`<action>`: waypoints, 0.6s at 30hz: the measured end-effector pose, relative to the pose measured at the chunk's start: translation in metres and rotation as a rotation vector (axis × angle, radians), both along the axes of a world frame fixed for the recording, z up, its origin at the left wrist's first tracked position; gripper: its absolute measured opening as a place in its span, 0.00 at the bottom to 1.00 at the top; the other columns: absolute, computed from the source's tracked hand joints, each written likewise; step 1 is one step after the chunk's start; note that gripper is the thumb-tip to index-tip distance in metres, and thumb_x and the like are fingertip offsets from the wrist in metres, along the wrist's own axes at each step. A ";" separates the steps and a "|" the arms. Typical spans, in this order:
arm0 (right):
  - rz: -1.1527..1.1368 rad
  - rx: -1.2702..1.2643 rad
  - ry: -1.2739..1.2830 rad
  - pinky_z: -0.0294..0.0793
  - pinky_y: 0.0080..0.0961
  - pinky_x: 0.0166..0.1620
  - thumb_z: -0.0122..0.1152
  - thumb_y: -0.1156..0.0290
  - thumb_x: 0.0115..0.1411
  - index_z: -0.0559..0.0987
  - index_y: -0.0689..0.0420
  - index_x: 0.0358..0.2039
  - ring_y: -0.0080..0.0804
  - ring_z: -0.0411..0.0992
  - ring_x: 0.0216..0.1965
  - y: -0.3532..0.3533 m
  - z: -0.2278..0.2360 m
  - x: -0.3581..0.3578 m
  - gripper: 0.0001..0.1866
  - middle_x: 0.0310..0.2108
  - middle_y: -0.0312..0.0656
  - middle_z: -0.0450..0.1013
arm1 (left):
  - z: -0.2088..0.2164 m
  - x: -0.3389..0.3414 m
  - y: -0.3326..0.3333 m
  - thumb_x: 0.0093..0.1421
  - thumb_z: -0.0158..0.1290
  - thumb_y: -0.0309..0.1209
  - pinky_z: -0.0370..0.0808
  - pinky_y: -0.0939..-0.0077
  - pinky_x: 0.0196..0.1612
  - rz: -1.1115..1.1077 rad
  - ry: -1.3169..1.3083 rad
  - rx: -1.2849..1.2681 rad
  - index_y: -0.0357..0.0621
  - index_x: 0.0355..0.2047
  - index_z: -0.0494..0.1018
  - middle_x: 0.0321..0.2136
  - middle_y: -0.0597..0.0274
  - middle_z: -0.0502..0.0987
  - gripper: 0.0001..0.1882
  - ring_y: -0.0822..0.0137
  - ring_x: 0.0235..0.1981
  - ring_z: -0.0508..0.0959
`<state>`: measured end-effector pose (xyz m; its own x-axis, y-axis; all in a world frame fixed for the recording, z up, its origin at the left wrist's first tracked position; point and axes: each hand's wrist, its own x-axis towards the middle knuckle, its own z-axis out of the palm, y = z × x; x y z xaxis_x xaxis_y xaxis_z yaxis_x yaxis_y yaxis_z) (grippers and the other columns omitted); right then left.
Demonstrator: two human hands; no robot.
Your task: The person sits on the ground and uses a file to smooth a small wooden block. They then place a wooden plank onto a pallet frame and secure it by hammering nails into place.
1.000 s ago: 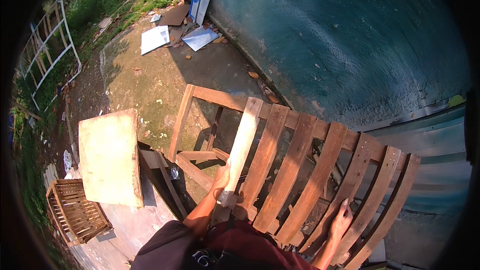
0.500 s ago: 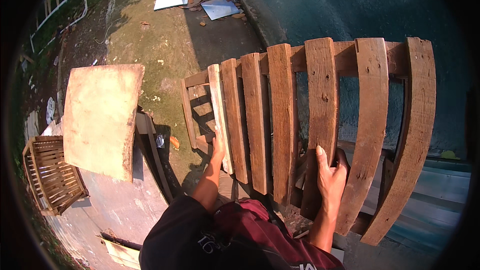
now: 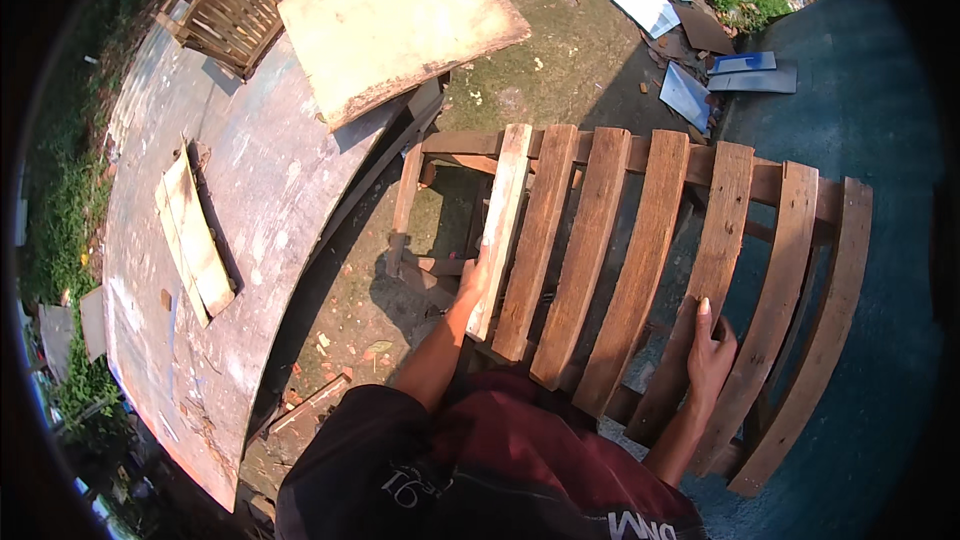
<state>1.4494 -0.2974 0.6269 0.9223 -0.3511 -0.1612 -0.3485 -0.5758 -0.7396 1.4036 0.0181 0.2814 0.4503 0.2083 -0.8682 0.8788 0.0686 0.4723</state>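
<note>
A brown wooden slatted rack, with several rough slats nailed across long rails, fills the space before my body. My left hand holds the edge of its leftmost, paler slat; part of the fingers is hidden behind the wood. Further right, my right hand grips another slat, thumb on the top face and fingers curled into the gap beside it. Past the pale slat, the rack's frame continues leftward as bare bars with an open gap, just beside the table.
At left stands a large worn table. On it are a pale square board, a slatted wooden crate and a split light plank. A dark teal wall bounds the right, with metal sheets lying at its foot.
My view has turned right, and the rack has swung along with both hands still on it. Its left end now sits close beside the table, and more of the tabletop shows.
</note>
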 end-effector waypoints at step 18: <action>0.233 -0.388 0.358 0.62 0.36 0.64 0.58 0.23 0.49 0.71 0.71 0.59 0.50 0.67 0.60 -0.119 -0.090 0.000 0.59 0.61 0.57 0.68 | 0.035 -0.184 -0.077 0.56 0.45 0.72 0.77 0.55 0.51 0.318 -0.005 0.164 0.28 0.43 0.79 0.44 0.40 0.81 0.49 0.45 0.49 0.80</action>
<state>1.4492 -0.4163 0.5368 0.8940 -0.2413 -0.3774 -0.3699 -0.8729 -0.3182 1.2197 -0.0589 0.3162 0.3450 0.4750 -0.8095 0.8232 0.2611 0.5041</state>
